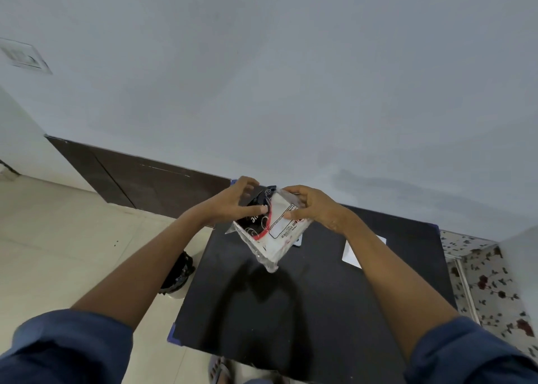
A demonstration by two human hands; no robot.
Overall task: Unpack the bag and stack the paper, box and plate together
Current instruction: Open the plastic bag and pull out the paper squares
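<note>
A clear plastic bag (273, 238) hangs tilted above the black table (291, 302), held up by both hands. Inside it lie a black item with white and red markings (253, 223) and a white sheet or packet with printed text (286, 229). My left hand (235, 201) pinches the bag's upper left side with the thumb on the black item. My right hand (316, 206) grips the bag's upper right edge. A white paper (353, 254) lies flat on the table, partly hidden behind my right forearm. I see no plate.
The black table has blue tape at its corners (171, 338). A black and white object (177, 276) stands on the tiled floor left of the table. A floral cloth surface (489, 284) lies to the right. A pale wall rises behind.
</note>
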